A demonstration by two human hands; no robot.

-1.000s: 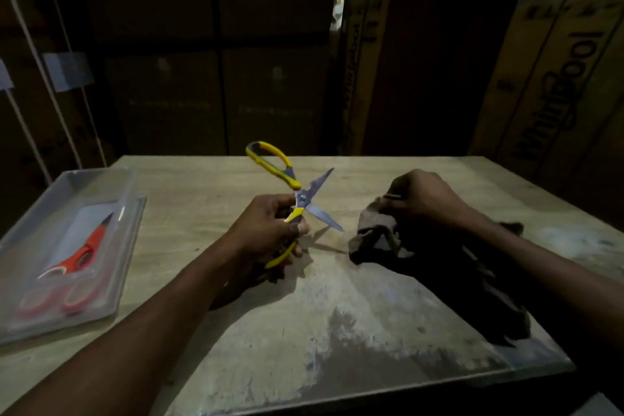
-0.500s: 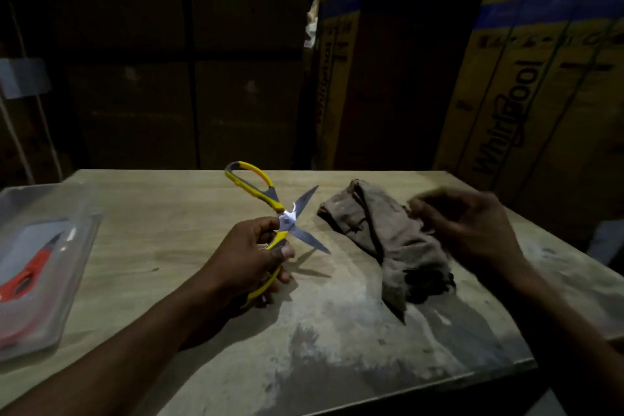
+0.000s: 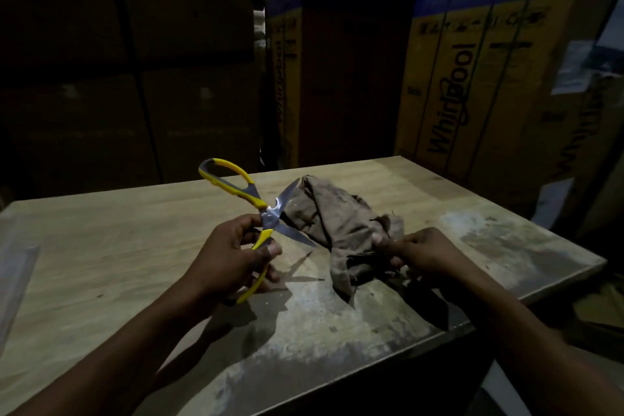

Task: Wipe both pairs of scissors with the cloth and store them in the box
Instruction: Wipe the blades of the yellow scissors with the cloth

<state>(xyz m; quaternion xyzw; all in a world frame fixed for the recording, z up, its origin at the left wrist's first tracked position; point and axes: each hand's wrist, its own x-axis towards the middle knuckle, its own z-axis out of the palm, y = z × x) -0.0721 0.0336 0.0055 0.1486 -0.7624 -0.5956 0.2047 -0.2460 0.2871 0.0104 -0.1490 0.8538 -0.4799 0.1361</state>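
Head camera looks forward and down, close over the table [image 3: 101, 246].

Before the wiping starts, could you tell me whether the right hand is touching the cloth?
Touching. The head view shows the right hand pinching the near edge of the cloth.

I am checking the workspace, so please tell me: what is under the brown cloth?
The cloth lies crumpled on the wooden table; the right hand pinches its near edge. Only table shows around it. Anything beneath its folds is covered and cannot be seen.
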